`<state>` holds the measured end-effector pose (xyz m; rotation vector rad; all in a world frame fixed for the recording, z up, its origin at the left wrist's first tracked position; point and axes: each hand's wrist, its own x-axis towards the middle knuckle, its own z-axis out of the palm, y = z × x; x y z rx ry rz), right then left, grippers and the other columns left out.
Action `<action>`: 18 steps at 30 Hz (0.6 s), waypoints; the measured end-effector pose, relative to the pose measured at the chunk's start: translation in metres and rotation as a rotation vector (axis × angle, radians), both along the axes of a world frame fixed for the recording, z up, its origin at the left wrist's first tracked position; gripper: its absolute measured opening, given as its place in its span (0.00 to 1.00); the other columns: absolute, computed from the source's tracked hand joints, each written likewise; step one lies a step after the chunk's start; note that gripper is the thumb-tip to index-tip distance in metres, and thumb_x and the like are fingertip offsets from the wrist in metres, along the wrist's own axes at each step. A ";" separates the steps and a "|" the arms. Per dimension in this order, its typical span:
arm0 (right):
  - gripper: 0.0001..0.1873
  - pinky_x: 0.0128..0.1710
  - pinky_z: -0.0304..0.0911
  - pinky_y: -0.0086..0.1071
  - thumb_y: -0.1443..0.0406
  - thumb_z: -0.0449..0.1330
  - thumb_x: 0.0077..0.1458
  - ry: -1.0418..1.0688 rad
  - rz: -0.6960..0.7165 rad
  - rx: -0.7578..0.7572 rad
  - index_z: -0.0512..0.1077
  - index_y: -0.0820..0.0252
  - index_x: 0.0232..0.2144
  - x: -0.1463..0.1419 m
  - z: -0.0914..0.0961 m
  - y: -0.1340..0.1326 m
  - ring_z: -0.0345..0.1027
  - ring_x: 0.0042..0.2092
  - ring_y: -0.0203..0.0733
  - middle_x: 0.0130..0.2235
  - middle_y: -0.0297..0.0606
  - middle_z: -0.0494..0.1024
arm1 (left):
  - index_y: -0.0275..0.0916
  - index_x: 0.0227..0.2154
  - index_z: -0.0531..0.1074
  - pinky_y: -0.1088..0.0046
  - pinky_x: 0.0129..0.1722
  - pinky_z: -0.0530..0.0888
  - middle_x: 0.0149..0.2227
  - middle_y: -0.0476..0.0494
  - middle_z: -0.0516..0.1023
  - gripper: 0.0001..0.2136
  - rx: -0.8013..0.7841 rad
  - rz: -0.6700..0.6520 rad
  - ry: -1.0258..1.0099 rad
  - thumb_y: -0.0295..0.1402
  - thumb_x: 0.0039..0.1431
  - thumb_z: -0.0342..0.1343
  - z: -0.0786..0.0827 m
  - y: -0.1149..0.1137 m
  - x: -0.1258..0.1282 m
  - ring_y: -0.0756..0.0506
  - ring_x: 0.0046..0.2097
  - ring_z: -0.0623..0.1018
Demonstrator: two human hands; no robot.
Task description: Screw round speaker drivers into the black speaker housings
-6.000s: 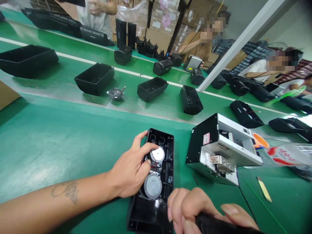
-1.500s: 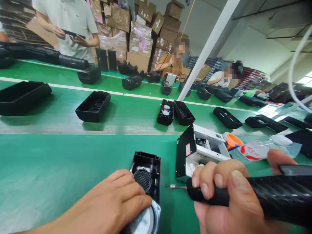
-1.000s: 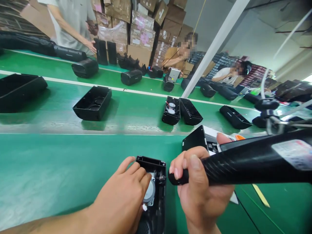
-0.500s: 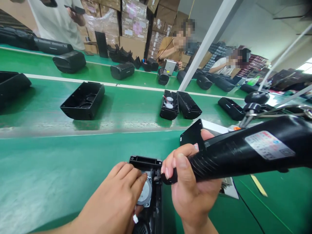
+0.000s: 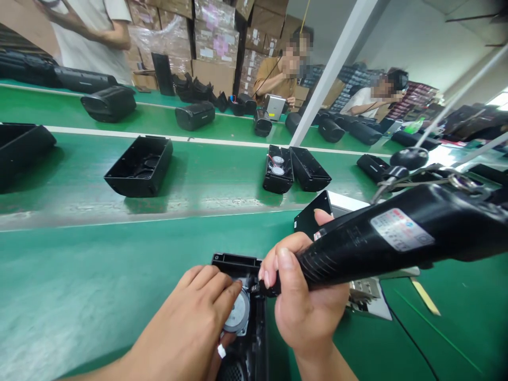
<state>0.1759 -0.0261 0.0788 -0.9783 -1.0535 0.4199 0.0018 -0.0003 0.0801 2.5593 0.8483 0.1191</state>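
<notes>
In the head view, a black speaker housing (image 5: 260, 344) lies open side up at the bottom middle. A round silver speaker driver (image 5: 238, 315) sits inside it, and a small white plug (image 5: 221, 351) hangs beside the driver. My left hand (image 5: 194, 312) is curled over the driver with its fingers closed on it; the fingertips are partly hidden. A black electric screwdriver (image 5: 357, 248) is wrapped in my right hand (image 5: 305, 301), tilted with its tip down at the housing's inner edge, next to the driver. The screw under the tip cannot be made out.
Beyond the bench runs a green conveyor (image 5: 214, 180) carrying open black housings (image 5: 138, 169). A black-and-white box (image 5: 313, 211) and metal parts (image 5: 365, 291) lie behind my right hand. A slanted white post (image 5: 333, 74) rises beyond. Several people stand or sit across the line.
The screwdriver and my right hand have shifted slightly left and down toward the driver. My left hand stays almost still. Housings on the near belt have drifted right. A person at back left has moved their arms.
</notes>
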 end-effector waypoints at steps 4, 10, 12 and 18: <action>0.07 0.30 0.71 0.39 0.65 0.63 0.70 -0.077 -0.037 -0.047 0.73 0.51 0.50 0.002 -0.012 -0.003 0.71 0.30 0.40 0.33 0.30 0.76 | 0.38 0.66 0.76 0.41 0.57 0.80 0.58 0.36 0.81 0.30 -0.052 0.028 0.002 0.22 0.59 0.61 -0.005 0.000 0.000 0.30 0.58 0.77; 0.10 0.29 0.69 0.37 0.69 0.64 0.66 -0.071 0.065 -0.031 0.73 0.50 0.48 0.004 -0.018 -0.002 0.69 0.30 0.38 0.35 0.31 0.77 | 0.40 0.61 0.78 0.40 0.54 0.82 0.57 0.37 0.82 0.28 -0.018 0.038 0.029 0.23 0.56 0.60 -0.003 -0.001 0.004 0.29 0.57 0.78; 0.12 0.28 0.69 0.36 0.68 0.65 0.65 -0.041 0.083 -0.027 0.73 0.50 0.49 0.003 -0.017 0.000 0.69 0.29 0.38 0.33 0.30 0.76 | 0.41 0.61 0.78 0.39 0.55 0.82 0.58 0.35 0.82 0.27 -0.007 0.042 0.047 0.23 0.57 0.60 -0.001 -0.001 0.005 0.28 0.59 0.78; 0.23 0.27 0.69 0.31 0.68 0.64 0.67 0.019 0.146 -0.034 0.64 0.46 0.59 -0.006 -0.007 0.006 0.67 0.25 0.34 0.31 0.23 0.74 | 0.41 0.62 0.78 0.39 0.62 0.81 0.62 0.34 0.81 0.27 -0.003 0.049 0.092 0.24 0.59 0.60 0.004 -0.001 0.007 0.28 0.63 0.78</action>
